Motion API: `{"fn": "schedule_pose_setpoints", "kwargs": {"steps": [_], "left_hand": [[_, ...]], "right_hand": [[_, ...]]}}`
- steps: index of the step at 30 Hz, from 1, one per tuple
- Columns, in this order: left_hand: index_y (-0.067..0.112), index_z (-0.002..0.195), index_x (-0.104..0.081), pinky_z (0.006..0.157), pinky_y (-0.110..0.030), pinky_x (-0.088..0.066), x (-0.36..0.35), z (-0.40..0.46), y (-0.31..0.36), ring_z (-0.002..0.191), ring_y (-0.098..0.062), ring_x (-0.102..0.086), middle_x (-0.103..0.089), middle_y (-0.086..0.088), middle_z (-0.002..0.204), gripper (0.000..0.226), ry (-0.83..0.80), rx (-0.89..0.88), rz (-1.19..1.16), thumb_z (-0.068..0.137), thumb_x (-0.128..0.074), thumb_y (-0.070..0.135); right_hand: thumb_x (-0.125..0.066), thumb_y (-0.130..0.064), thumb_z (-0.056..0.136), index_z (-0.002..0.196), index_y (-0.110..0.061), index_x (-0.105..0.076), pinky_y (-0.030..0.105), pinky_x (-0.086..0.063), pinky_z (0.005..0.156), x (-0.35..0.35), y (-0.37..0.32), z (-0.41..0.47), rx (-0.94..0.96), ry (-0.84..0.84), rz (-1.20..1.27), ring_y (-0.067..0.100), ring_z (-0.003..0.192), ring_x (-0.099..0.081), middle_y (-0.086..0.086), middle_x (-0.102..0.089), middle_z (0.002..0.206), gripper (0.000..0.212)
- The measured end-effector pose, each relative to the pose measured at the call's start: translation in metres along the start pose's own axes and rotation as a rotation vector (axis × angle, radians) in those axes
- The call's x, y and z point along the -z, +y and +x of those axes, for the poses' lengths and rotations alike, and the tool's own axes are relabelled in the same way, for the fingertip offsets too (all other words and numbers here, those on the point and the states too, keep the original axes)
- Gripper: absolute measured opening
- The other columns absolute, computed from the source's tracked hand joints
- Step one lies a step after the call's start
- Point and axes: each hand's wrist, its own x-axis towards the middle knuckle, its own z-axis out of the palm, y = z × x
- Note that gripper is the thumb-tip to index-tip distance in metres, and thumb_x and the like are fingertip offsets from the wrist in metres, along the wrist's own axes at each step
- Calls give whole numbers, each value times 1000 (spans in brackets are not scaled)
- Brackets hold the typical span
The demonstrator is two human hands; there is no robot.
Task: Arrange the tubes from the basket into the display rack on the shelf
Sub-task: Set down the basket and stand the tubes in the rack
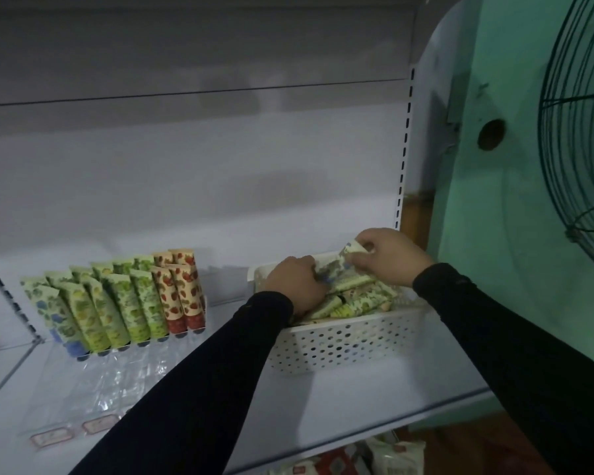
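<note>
Loose tubes (pixel 352 298) heaped in the white perforated basket (pixel 343 341) on the shelf (pixel 340 399), at about 4 o'clock from frame centre. Right hand (pixel 390 257) pinching one tube (pixel 350 250) by its flat end above the heap — left hand (pixel 295 281) curled down among the tubes, grip hidden, cannot tell. At 9 o'clock from the basket, well apart, rowed tubes (pixel 124 299) leaning in the clear display rack (pixel 110 378); at 2 o'clock, a wire fan guard (pixel 580 132).
</note>
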Motion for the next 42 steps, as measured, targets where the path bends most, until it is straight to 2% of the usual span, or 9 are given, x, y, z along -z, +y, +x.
{"fn": "schedule_pose_setpoints", "kwargs": {"steps": [4, 8, 17, 21, 28, 33, 36, 39, 42], "left_hand": [[21, 93, -50, 73, -27, -38, 3, -1, 0, 90, -23, -56, -65, -8, 105, 6, -45, -24, -52, 92, -54, 25], [19, 101, -54, 76, -27, -37, 5, 2, -6, 102, -26, -57, -64, -7, 111, 8, -9, -96, 37, 94, -54, 22], [12, 80, -55, 56, -22, -36, 21, 1, -5, 72, -19, -55, -59, 0, 75, 14, 429, -96, -371, 90, -57, 21], [12, 77, -60, 60, -27, -42, 29, 3, 0, 70, -18, -58, -61, 0, 72, 15, 506, -100, -603, 89, -58, 22], [9, 71, -57, 61, -31, -44, 30, 4, 4, 57, -13, -48, -54, 2, 62, 20, 414, -111, -857, 89, -61, 15], [10, 77, -54, 53, -21, -40, 33, -4, 3, 54, -11, -44, -50, 1, 62, 25, 330, -115, -845, 96, -57, 26], [16, 96, -61, 68, -27, -49, 20, -11, -2, 70, -11, -60, -66, 3, 83, 24, 239, -35, -845, 100, -50, 37], [25, 116, -59, 76, -32, -53, 12, -17, 1, 87, -16, -66, -68, 4, 101, 27, 114, 16, -885, 101, -45, 42], [26, 117, -58, 65, -18, -51, 16, -16, 13, 78, -7, -65, -69, 8, 96, 21, 75, -43, -972, 102, -47, 35]], "right_hand": [[-60, -32, 94, 90, -14, -64, 39, -56, 76, 4, 0, -2, -26, 170, 245, 17, 77, -69, 2, -70, 84, 19], [-57, -36, 94, 95, -16, -65, 33, -50, 73, 3, 2, -7, -30, 304, 192, 22, 82, -63, 3, -66, 85, 22], [-55, -43, 94, 91, -9, -61, 50, -55, 77, 1, -8, -14, -12, 277, 346, 32, 82, -64, 10, -65, 85, 34], [-52, -41, 96, 102, -20, -62, 26, -53, 68, -12, -17, -17, 58, 117, 311, 15, 83, -66, -4, -63, 91, 24], [-61, -33, 94, 141, -23, -40, 16, -53, 69, -18, -27, -18, -6, -164, 564, -1, 92, -59, -8, -48, 123, 53], [-62, -33, 93, 124, -15, -49, 15, -44, 59, -15, -29, -16, -14, -128, 543, 6, 74, -56, 1, -56, 116, 38], [-58, -36, 95, 125, -20, -49, 14, -44, 58, -13, -27, -14, -30, -125, 485, 5, 77, -57, -1, -51, 117, 35], [-54, -37, 97, 99, -10, -47, 19, -48, 58, -13, -22, -14, -10, -91, 431, 15, 77, -55, 7, -53, 97, 28], [-53, -37, 98, 102, -8, -50, 36, -58, 75, -10, -21, -13, -11, -17, 499, 21, 82, -63, 9, -60, 107, 29]]}}
